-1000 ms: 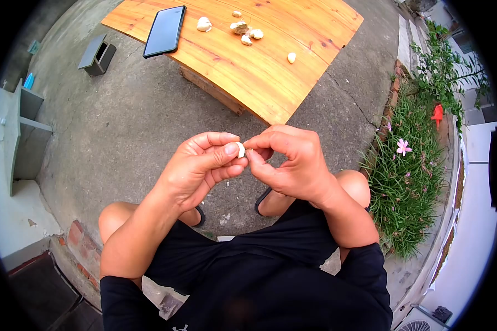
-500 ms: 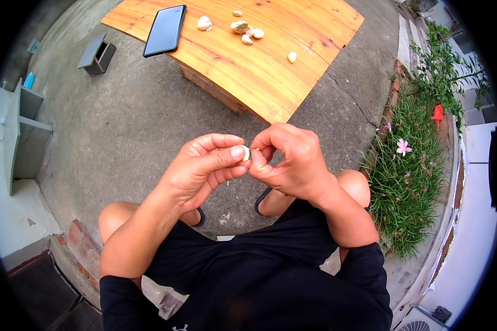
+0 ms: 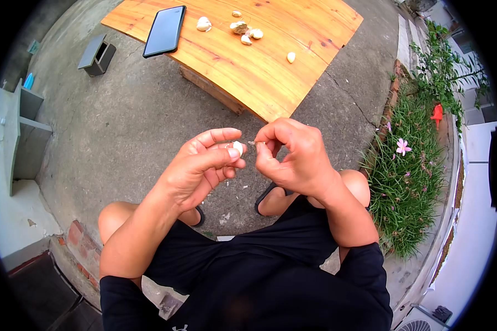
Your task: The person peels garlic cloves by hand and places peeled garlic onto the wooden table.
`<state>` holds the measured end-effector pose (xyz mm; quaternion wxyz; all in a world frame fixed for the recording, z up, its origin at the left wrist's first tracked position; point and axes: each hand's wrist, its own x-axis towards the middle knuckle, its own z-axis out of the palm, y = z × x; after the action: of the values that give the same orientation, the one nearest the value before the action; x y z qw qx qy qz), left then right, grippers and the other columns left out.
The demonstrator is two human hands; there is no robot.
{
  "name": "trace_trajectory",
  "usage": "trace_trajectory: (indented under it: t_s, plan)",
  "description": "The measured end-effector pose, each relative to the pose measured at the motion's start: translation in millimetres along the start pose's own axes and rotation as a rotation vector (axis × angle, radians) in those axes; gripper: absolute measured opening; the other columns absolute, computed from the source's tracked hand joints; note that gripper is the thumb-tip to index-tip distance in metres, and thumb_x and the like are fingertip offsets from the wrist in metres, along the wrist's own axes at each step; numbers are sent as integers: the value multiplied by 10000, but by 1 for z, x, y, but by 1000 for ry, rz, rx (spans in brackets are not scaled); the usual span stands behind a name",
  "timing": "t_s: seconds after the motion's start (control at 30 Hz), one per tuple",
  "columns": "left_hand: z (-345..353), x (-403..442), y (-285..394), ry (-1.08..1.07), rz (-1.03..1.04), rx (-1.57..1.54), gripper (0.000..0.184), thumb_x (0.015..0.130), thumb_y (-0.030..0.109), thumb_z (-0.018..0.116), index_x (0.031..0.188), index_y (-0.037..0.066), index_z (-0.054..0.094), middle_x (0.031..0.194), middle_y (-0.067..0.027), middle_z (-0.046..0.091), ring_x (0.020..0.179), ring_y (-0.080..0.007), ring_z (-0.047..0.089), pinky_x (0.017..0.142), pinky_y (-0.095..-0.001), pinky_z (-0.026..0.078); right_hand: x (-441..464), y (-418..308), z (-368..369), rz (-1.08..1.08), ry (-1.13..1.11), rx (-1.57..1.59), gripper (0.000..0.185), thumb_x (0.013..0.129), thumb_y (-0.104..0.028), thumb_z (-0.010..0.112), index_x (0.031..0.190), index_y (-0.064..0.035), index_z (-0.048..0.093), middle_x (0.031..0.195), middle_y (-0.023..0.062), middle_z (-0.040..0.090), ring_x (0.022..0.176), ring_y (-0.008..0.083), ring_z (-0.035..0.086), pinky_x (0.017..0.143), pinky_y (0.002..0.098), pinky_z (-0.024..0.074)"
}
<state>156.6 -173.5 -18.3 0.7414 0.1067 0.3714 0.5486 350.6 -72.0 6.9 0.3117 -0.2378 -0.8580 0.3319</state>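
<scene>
Apart now by a narrow gap, the two hands have separated: the right hand [image 3: 295, 151] has drawn a little away, and the left hand [image 3: 201, 160] has eased slightly back the other way. Above the dark shorts [image 3: 243, 254], the left hand holds one garlic clove [image 3: 238, 147] between its thumb and bent fingers. The clove's long axis seems to run roughly from the lap toward the tabletop, slightly tilted; the thumb hides part of it, so which end is the tip I cannot tell. The right hand is pinched narrow, thumb against forefinger, on one thin scrap of skin [image 3: 252, 143], which pokes out sideways toward the clove, near it but not touching.

Below the hands, two sandals [image 3: 265, 193] show on the concrete ground [image 3: 121, 127]. Just beyond the right hand is the near corner of the wooden tabletop [image 3: 259, 83]. On it, one lone clove [image 3: 291, 57] lies well apart from a touching cluster [image 3: 246, 34] of about three garlic pieces with papery husk, their overlap making the count uncertain. Past the cluster sits one small piece [image 3: 236, 14], and one larger white piece [image 3: 204, 23] lies between the cluster and one dark-screened phone [image 3: 164, 31] near the edge.
</scene>
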Motion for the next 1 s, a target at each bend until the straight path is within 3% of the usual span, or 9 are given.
trace_trajectory:
  t_s: [0.13, 0.23, 0.33, 0.43, 0.53, 0.63, 0.83, 0.93, 1.0]
  plan:
    - [0, -2, 4, -2, -18, -13, 445, 930, 59, 701, 1346, 42, 543, 1035, -112, 709, 752, -126, 644, 657, -247, 515, -1, 3, -9, 3, -143, -97, 158, 775, 24, 681, 926, -6, 717, 743, 106, 667, 592, 222, 660, 560, 345, 539]
    - [-3, -2, 6, -121, -21, -15, 623, 941, 77, 707, 1464, -4, 376, 1033, -142, 704, 672, -128, 585, 571, -241, 442, 0, 5, -2, -28, -23, 25, 246, 822, 68, 613, 1012, -10, 748, 785, 105, 675, 654, 174, 660, 576, 296, 513]
    - [-4, -2, 4, -178, -35, -18, 709, 949, 94, 706, 1521, 11, 296, 980, -125, 689, 612, -123, 527, 546, -243, 396, -2, 15, 0, -1, -39, 183, 265, 800, 64, 637, 1037, 2, 739, 847, 139, 686, 665, 207, 666, 587, 324, 526]
    - [-4, -1, 2, -229, -53, -76, 716, 958, 119, 703, 1536, 32, 288, 929, -101, 671, 601, -122, 521, 545, -243, 402, -1, 4, -4, 124, -102, 269, 222, 863, 45, 627, 1051, -3, 734, 895, 111, 701, 697, 145, 655, 607, 291, 516]
    - [-5, 0, -1, -275, -61, -137, 638, 986, 110, 647, 1537, 52, 330, 900, -82, 661, 591, -115, 548, 535, -255, 411, 0, -6, 0, 175, -116, 488, 166, 917, 5, 642, 1055, -8, 734, 893, 75, 703, 706, 90, 626, 604, 261, 496]
    - [-4, 1, -1, -273, -81, -134, 613, 1004, 130, 631, 1532, 53, 329, 898, -84, 666, 579, -109, 537, 523, -247, 408, -5, 0, 4, 294, -175, 509, 126, 931, -39, 679, 1038, -3, 735, 890, 72, 703, 708, 71, 605, 598, 247, 477]
    - [-1, 0, -1, -33, 60, 155, 351, 1010, 188, 653, 1322, 37, 598, 908, -76, 694, 579, -86, 555, 488, -199, 406, -7, 5, 6, 499, -162, 453, 122, 948, -115, 702, 969, 1, 735, 693, 37, 659, 596, 53, 541, 526, 253, 437]
    - [-1, -2, -2, -27, 154, 248, 262, 984, 181, 700, 1187, 17, 685, 933, -68, 722, 623, -60, 597, 491, -168, 419, -7, 4, 8, 528, -171, 480, 136, 958, -130, 695, 942, 0, 733, 618, 13, 621, 552, 54, 523, 499, 258, 425]
    - [-1, -2, -2, -15, 146, 269, 260, 981, 166, 700, 1189, 10, 685, 949, -74, 730, 621, -57, 601, 491, -166, 423, -7, 6, 9, 534, -173, 471, 145, 967, -128, 681, 932, 3, 730, 639, 24, 638, 570, 61, 549, 510, 259, 443]
